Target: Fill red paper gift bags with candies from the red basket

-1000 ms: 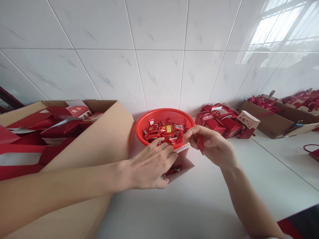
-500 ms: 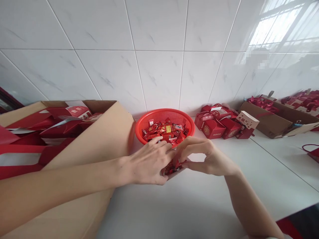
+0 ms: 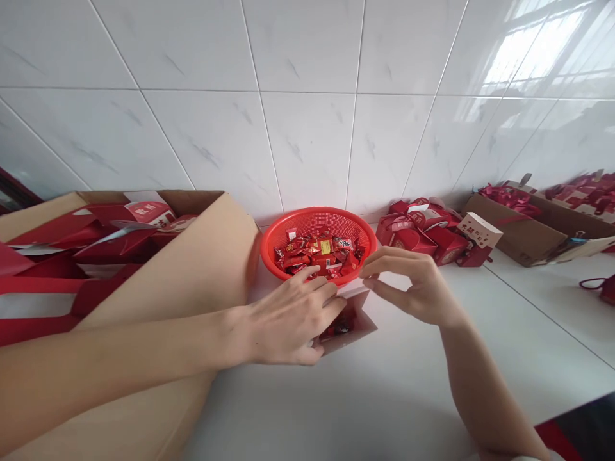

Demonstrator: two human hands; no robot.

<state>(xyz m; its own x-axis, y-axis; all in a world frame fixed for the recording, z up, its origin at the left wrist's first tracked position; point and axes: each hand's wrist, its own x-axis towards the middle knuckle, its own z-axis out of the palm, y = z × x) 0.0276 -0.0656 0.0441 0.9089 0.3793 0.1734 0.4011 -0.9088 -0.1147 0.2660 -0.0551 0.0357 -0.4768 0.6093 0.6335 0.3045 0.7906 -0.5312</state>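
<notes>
My left hand (image 3: 291,320) steadies a small, open-topped, pinkish-red paper box (image 3: 358,319) on the pale grey bench (image 3: 384,397), its fingers bent around the left side of the box and covering much of it. The box sits just on the near side of a round, red plastic basket (image 3: 369,256), with a flap spread toward my right and a few dark red, shiny wrapped sweets (image 3: 342,326) visible inside.

My right hand (image 3: 423,288) hangs just above and to the right of the box, wrist raised, thumb and forefinger curved toward each other with their tips close together near the basket's rim; I cannot tell whether they pinch anything. The box's opening lies below and to the left of those fingertips, between my two hands.

Red wrapped sweets (image 3: 324,246), one with a yellow label, fill the basket's bottom. To my left stands a large tan cardboard carton (image 3: 216,256) holding red paper boxes (image 3: 115,256). Past my right hand, a cluster of red gift boxes (image 3: 408,238) sits by the white tiled wall (image 3: 307,147), near a brown cardboard tray (image 3: 523,237).
</notes>
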